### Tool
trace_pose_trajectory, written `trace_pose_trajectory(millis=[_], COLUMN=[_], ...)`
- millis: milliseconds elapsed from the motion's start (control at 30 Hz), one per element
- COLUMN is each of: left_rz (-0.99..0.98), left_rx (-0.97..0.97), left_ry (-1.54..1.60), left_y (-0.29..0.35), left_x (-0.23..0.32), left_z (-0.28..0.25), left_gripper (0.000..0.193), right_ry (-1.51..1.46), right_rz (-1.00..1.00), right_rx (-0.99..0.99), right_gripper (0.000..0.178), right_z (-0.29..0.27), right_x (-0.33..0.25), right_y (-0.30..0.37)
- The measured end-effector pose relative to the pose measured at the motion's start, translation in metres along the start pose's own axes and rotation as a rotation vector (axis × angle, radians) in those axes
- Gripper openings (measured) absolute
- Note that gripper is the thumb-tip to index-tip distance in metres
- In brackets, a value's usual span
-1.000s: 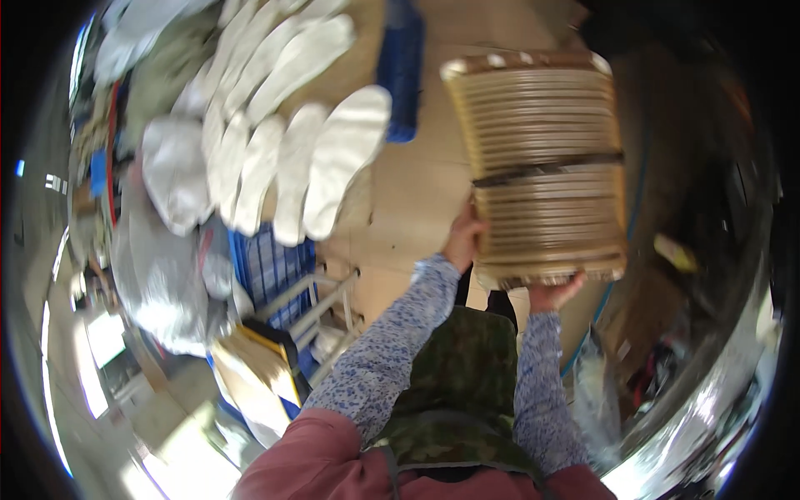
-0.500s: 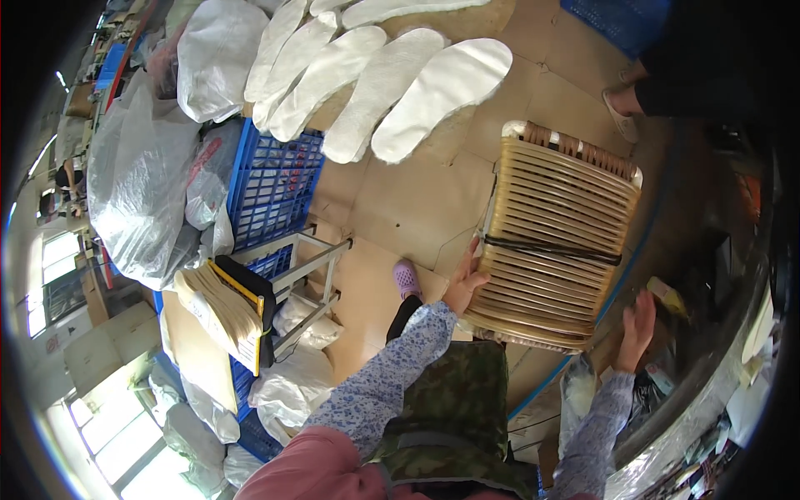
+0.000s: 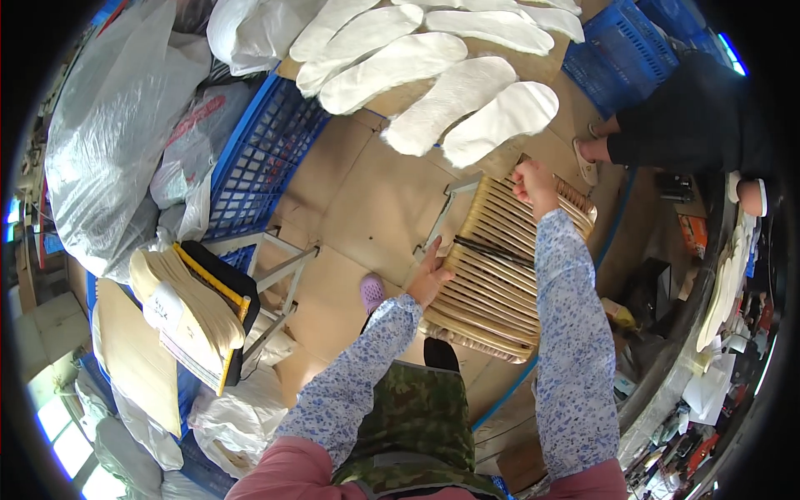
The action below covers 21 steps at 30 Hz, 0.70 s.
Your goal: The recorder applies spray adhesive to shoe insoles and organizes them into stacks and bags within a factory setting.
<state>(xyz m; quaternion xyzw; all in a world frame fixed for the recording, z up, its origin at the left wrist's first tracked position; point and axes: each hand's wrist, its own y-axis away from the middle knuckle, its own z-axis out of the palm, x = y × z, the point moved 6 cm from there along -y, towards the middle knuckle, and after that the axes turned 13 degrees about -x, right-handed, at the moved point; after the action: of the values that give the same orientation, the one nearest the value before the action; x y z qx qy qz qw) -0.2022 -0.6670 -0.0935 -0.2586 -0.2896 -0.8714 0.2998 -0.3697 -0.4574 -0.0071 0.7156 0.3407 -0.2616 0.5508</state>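
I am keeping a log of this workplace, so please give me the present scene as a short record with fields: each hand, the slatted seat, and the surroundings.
Left hand: fingers extended, at the left edge of the slatted seat
Right hand: fingers curled, over the seat's far end; grip unclear
Seat: beige slats, dark band across the middle
Beyond seat: white sole-shaped pieces, side by side
Left side: blue crate, plastic bags
Upper right: another person's legs
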Motion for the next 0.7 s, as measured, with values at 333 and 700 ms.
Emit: trace_pose_trajectory(millis=[333,700], left_rz=[0.117,0.108], left_rx=[0.052,0.067], left_ry=[-0.07,0.073], left_y=[0.037,0.052], left_x=[-0.036,0.025], left_z=[-0.007,-0.075], left_gripper=[0.081,0.087], right_ry=[-0.111,-0.245], right_rz=[0.144,0.083], right_rx=[0.1,0.087], right_gripper=[0.021,0.033], right_z=[0.013,-0.003], right_x=[0.011,0.004], right_y=[-0.016,0.0])
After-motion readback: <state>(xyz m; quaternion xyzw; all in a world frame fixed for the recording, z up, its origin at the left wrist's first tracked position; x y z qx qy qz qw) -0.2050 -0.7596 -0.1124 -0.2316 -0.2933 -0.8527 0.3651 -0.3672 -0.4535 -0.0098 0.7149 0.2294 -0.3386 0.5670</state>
